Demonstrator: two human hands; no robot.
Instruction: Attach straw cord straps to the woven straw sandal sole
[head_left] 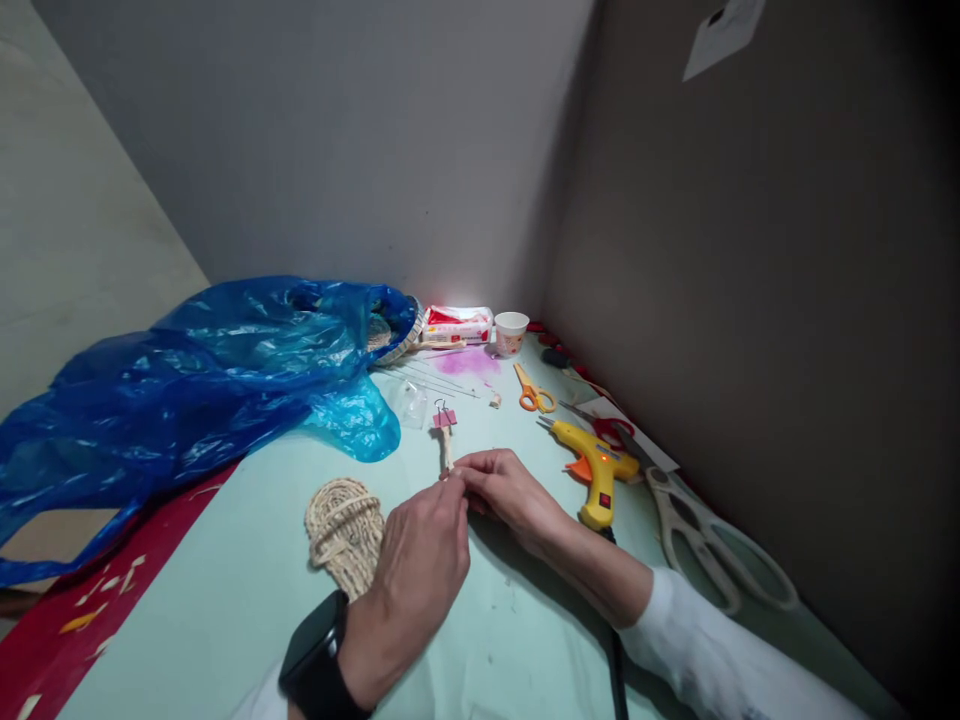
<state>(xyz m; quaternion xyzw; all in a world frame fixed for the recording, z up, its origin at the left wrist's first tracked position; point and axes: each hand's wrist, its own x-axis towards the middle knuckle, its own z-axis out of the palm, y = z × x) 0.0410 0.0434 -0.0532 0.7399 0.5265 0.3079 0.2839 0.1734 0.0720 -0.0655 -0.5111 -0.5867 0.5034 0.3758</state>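
A short cream fibre braid (448, 446) runs away from my fingertips, its far end pinched in a pink binder clip (444, 418) lying on the table. My left hand (421, 540), with a black watch at the wrist, is closed on the near end of the braid. Beside it, my right hand (510, 488) pinches the same end with thumb and fingers. The fingertips meet there, and they hide the strands between them. Left of my left hand lies a bundle of braided cream cord (345, 530), partly covered by that hand.
A blue plastic bag (225, 360) fills the left back. Along the right lie a yellow glue gun (600, 465), orange scissors (535, 390) and large white-handled scissors (705, 540). A paper cup (511, 334) and a red-and-white pack (457, 325) stand by the wall, near thin needles (435, 378).
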